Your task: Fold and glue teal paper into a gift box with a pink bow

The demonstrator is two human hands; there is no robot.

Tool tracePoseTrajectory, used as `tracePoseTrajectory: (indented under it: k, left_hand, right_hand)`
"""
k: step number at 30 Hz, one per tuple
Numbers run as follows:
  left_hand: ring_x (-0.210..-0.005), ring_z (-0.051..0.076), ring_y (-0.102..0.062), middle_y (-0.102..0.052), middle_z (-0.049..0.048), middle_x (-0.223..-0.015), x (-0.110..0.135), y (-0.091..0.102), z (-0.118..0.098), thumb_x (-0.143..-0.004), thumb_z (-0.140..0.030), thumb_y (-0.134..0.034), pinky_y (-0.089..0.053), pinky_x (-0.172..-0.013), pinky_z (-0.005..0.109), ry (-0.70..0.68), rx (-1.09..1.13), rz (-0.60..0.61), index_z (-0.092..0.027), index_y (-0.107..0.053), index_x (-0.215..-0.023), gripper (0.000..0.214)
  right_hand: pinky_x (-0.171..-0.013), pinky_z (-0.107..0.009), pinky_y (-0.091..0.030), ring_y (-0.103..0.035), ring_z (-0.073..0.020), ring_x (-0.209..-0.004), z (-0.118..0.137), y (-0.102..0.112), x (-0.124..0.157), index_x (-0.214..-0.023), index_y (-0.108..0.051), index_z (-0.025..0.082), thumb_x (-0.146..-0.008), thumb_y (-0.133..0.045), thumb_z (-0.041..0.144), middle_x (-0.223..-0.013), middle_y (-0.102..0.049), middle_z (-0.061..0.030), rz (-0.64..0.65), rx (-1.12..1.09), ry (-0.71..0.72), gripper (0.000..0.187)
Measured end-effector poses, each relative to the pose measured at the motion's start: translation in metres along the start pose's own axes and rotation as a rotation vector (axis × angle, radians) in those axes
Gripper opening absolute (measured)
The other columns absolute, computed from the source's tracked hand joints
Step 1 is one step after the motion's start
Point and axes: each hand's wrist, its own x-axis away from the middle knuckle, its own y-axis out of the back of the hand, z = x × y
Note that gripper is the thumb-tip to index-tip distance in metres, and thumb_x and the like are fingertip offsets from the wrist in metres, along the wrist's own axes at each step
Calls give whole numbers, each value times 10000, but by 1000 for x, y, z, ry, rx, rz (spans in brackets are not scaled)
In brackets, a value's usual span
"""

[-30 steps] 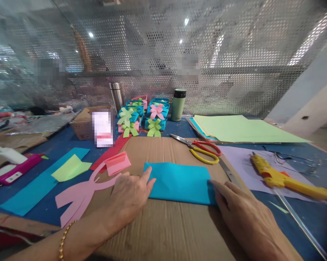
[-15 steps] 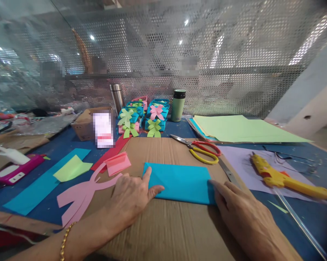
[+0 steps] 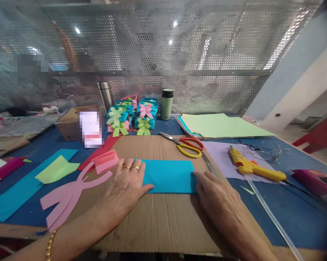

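Observation:
A folded blue paper rectangle (image 3: 169, 176) lies flat on the brown cardboard sheet (image 3: 158, 221). My left hand (image 3: 127, 183) rests over its left end, fingers stretched out and thumb along the lower edge. At the right end, my right hand (image 3: 220, 197) has its fingers curled, the index finger on the paper's edge; its thumb is hidden. Left of my left hand are a folded pink paper (image 3: 106, 161) and a pink paper cutout (image 3: 67, 194). Scissors (image 3: 189, 146) with red and yellow handles lie beyond the blue paper, and a metal blade (image 3: 209, 163) shows near my right hand.
At right are a yellow glue gun (image 3: 250, 166), a clear stick (image 3: 272, 214) and purple paper (image 3: 218, 154). Paper baskets with bows (image 3: 144, 116), a green tumbler (image 3: 167, 105), a steel flask (image 3: 106, 97) and stacked coloured sheets (image 3: 223, 125) stand behind. Left lies a blue strip (image 3: 24, 194).
The view has turned right. My left hand has flattened over the paper's left end, its fingers now reaching to the upper edge. My right hand keeps its place at the right end.

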Motion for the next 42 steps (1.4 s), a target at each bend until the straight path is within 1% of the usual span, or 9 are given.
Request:
tracePoseTrajectory:
  k: [4,8,11,14,18,26,35,39,42]
  left_hand:
    - [-1154,326,-579,-590,141,-1329,2,-1,-8,-961,-129,-540,-403,-980,544,-277,3,-17,-287,-449,-1466,537]
    - [-1137,299,-593,-609,137,-1272,3,1,-10,-959,-50,-453,-451,-933,480,-374,65,66,-261,-450,-1457,540]
    - [-1147,281,-577,-612,123,-1252,2,5,-7,-962,-48,-460,-456,-933,453,-370,122,111,-277,-425,-1471,559]
    - [-1160,276,-554,-588,113,-1282,3,6,-7,-980,-79,-460,-445,-943,443,-355,146,122,-304,-408,-1479,550]
    - [-1157,285,-541,-578,121,-1279,4,-2,-5,-976,-88,-462,-423,-956,455,-348,135,82,-301,-393,-1491,561]
    - [-1120,282,-540,-557,104,-1276,5,-10,-1,-989,-136,-445,-410,-955,459,-329,144,35,-358,-422,-1477,537]
    - [-1131,272,-548,-560,115,-1270,5,-11,-1,-933,-16,-400,-419,-948,452,-330,131,44,-349,-424,-1479,640]
    - [-1084,265,-565,-565,113,-1261,4,-13,-1,-951,-33,-411,-422,-944,464,-331,146,37,-358,-441,-1467,610]
    - [-1131,268,-544,-555,111,-1281,3,-8,-1,-970,-76,-452,-411,-974,476,-325,184,53,-357,-440,-1466,571]
  right_hand:
    - [-578,-302,-231,-560,-177,-674,2,-2,0,-921,-627,185,-963,-368,95,-811,-609,-45,-53,11,16,277]
    - [-562,-295,-214,-501,-148,-607,2,-5,1,-898,-625,176,-927,-422,64,-786,-599,-37,-90,55,31,234]
    - [-592,-296,-282,-521,-178,-689,5,2,7,-931,-649,183,-917,-480,92,-876,-621,-72,-247,118,55,193]
    - [-745,-360,-395,-544,-259,-932,17,9,17,-1128,-650,192,-937,-534,158,-1120,-636,-128,-431,90,266,226]
    - [-836,-388,-426,-539,-237,-956,43,5,30,-1121,-635,189,-946,-599,259,-1073,-647,-85,-321,-94,560,191]
    - [-753,-378,-404,-516,-215,-842,49,-9,34,-962,-618,181,-975,-567,319,-965,-611,-63,-166,-132,519,147]
    - [-682,-365,-349,-483,-218,-748,-6,2,50,-813,-622,192,-997,-486,224,-800,-586,-59,-340,-35,358,230]
    - [-701,-368,-372,-505,-226,-787,-1,14,45,-824,-630,194,-1012,-444,201,-828,-594,-73,-358,-25,346,264]
    - [-719,-368,-402,-521,-230,-837,14,9,34,-975,-646,164,-1012,-454,207,-932,-618,-97,-344,-64,466,200]
